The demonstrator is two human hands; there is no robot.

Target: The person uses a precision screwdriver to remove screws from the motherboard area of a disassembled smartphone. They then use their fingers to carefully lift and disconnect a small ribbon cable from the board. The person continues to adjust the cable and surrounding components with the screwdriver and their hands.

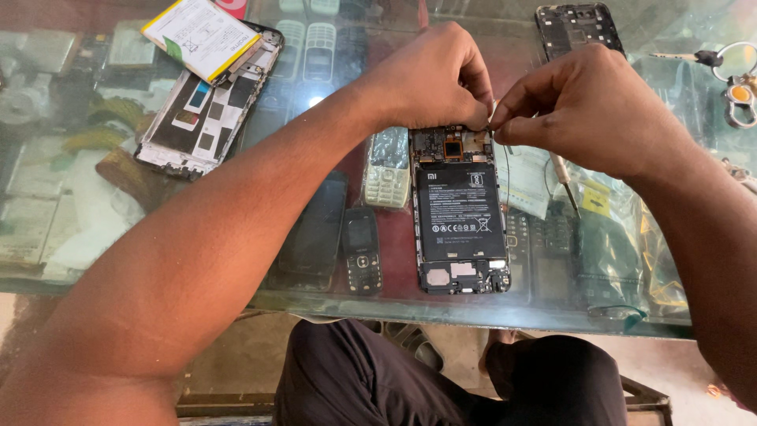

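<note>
An opened smartphone (460,209) lies back-up on the glass counter (331,304), its black battery and circuit boards bare. Both hands meet at its top right corner. My left hand (430,75) reaches in from the lower left, its fingertips pinched on a small white part (493,108) at the phone's top edge. My right hand (587,106) comes from the right, finger and thumb closed on the top end of a thin black wire (505,177) that runs down the phone's right side. A small screwdriver (566,183) sticks out from under this hand; whether it is held is hidden.
A stripped phone (197,110) with a white and yellow battery (201,35) on it lies at the far left. An empty phone frame (579,28) and a key ring (737,87) sit at the far right. Keypad phones (386,170) and plastic bags (623,244) show under the glass.
</note>
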